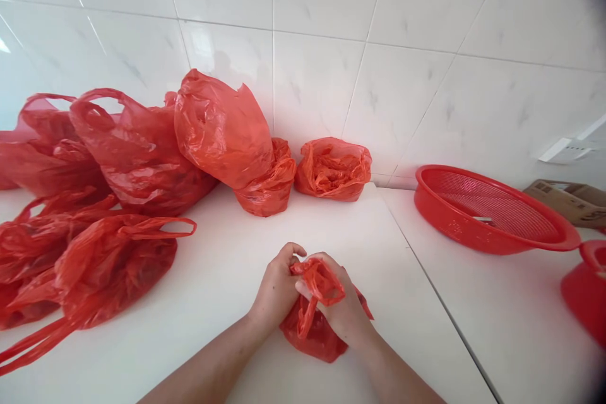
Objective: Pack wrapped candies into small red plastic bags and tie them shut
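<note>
A small red plastic bag [315, 338] rests on the white table [227, 265] near its front, its top gathered between my two hands. My left hand [277, 287] pinches the gathered plastic from the left side, fingers curled. From the right, my right hand [343, 303] is closed round the neck of the same bag, with a loop of the handle standing up over its fingers. What the bag holds is hidden.
Several filled red bags [137, 151] are heaped at the left, with loose handles reaching toward the middle. Against the tiled wall stands an open red bag [334, 167]. A red basket [492, 214], a cardboard box [568, 199] and a red container [587, 293] are at the right.
</note>
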